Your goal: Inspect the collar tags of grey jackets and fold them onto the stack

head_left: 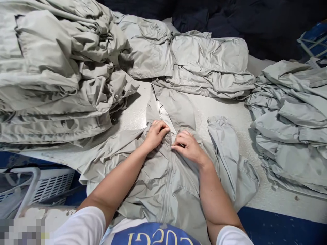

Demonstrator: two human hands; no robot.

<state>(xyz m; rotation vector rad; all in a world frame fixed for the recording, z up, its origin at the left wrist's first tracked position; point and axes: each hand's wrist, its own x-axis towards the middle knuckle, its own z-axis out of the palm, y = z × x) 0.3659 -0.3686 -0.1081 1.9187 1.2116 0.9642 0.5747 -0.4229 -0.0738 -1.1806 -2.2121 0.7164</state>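
A light grey hooded jacket (148, 177) lies spread on the table, its hood (176, 105) pointing away from me and its lower end reaching my body. Down its middle runs a zipper (167, 183). Near the collar, my left hand (157, 134) pinches the jacket's left front edge. Just across the zipper, my right hand (187, 146) has its fingers closed at the zipper's upper part; whatever lies between those fingertips is hidden. One sleeve (226, 149) is folded out to the right.
Tall piles of grey jackets stand at the left (51, 75) and right (293, 129). Folded jackets (209, 64) lie along the back of the white table (281, 204). Dark cloth (242, 23) is behind them. A white plastic basket (52, 185) sits below the table's left edge.
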